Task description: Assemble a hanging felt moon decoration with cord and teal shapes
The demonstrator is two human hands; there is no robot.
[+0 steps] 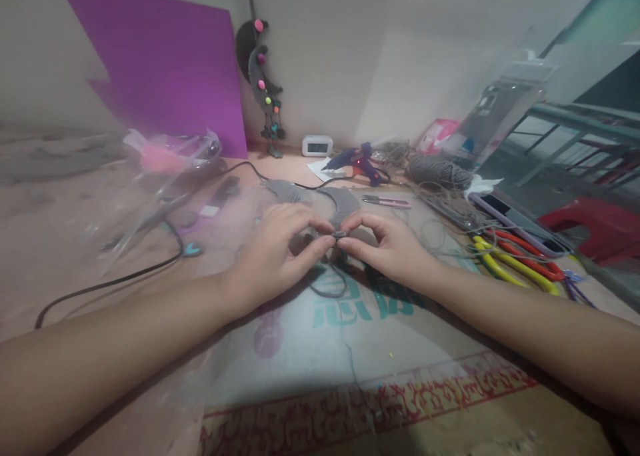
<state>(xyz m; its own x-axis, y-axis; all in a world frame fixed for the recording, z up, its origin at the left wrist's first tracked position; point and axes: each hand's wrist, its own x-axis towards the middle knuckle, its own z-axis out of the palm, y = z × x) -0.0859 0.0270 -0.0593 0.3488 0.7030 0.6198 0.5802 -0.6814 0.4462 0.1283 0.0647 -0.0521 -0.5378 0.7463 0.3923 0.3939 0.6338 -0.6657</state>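
My left hand and my right hand meet above the middle of the work surface, each closed in a pinch of thumb and forefinger. Between the fingertips is a small length of grey yarn, perhaps knotted; its detail is blurred. A loop of thin grey strand hangs or lies just below the hands. Right behind them lies a grey crescent-shaped piece, partly covered by my fingers. Small dark things under my hands are mostly hidden.
A glue gun rests at the back beside a white digital clock. Thread snips, a grey yarn ball, a phone and yellow- and red-handled tools are rightward. A black cable crosses the left.
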